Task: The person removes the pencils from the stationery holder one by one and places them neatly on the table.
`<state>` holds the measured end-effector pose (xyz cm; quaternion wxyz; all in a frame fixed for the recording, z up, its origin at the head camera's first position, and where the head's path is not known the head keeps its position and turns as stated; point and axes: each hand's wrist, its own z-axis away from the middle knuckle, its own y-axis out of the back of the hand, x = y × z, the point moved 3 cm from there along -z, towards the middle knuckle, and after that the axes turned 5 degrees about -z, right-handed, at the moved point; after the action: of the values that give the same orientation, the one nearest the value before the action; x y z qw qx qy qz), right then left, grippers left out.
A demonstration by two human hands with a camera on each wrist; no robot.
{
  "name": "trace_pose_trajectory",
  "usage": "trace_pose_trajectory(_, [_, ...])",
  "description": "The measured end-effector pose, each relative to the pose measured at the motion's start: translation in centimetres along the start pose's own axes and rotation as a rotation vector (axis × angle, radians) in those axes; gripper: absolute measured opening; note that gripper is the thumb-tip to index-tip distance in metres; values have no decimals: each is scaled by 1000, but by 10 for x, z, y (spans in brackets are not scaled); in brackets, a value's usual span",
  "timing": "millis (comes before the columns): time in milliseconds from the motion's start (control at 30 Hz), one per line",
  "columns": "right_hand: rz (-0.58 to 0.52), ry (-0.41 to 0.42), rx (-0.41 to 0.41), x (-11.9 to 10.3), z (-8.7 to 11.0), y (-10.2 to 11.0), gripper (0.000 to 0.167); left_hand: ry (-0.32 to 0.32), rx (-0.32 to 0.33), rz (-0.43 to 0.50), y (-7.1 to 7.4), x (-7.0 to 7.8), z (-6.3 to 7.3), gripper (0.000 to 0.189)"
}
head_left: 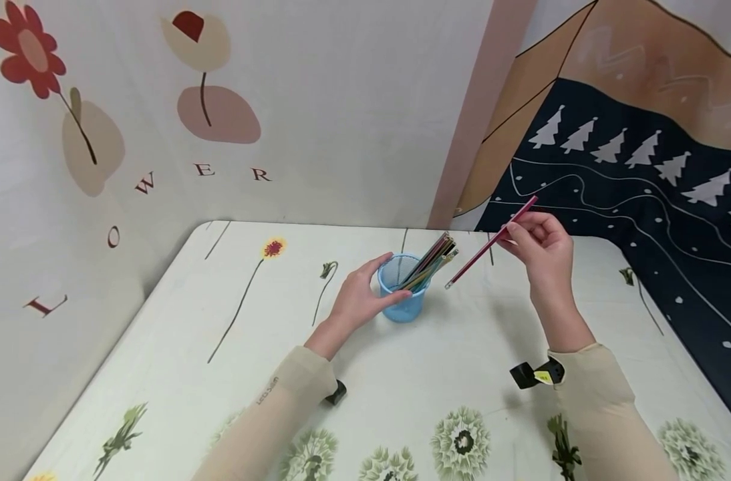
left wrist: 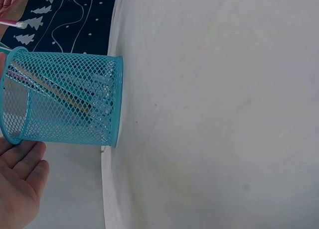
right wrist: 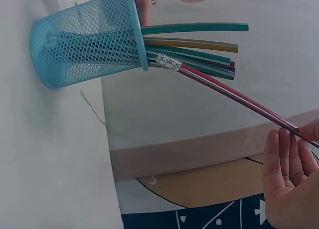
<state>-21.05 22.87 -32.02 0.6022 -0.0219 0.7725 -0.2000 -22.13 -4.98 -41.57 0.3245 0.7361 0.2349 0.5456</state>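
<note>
A light-blue mesh pencil cup (head_left: 403,310) stands upright on the table. My left hand (head_left: 361,294) holds it near the rim, thumb on the near side and fingers round the far side. Several pencils (head_left: 435,259) lean out of the cup to the right, some green and one yellowish in the right wrist view. Right of the cup, my right hand (head_left: 542,250) pinches a dark red pencil (head_left: 492,242) between thumb and fingers. That pencil slants down to the left, its eraser end lowest; this end overlaps the cup's rim in the right wrist view.
A white cloth with printed flowers covers the table (head_left: 450,361). Behind it hangs a pale curtain (head_left: 341,120) with flower prints, and on the right a dark fabric (head_left: 642,220) with white trees. Small black devices sit at both wrists.
</note>
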Motion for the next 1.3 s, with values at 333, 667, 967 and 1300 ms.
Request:
trace_pose_trajectory(333, [41, -33, 18, 10, -2, 6, 11, -9, 13, 1, 0, 0, 0, 83])
trace_pose_trajectory(667, [48, -82, 39, 22, -4, 13, 11, 0, 10, 0, -1, 1, 1, 84])
trace_pose_trajectory(967, [65, -133, 52, 36, -8, 20, 10, -5, 17, -3, -1, 1, 2, 83])
trace_pose_trajectory(1300, [85, -202, 58, 53, -12, 29, 10, -8, 23, -8, -2, 0, 3, 83])
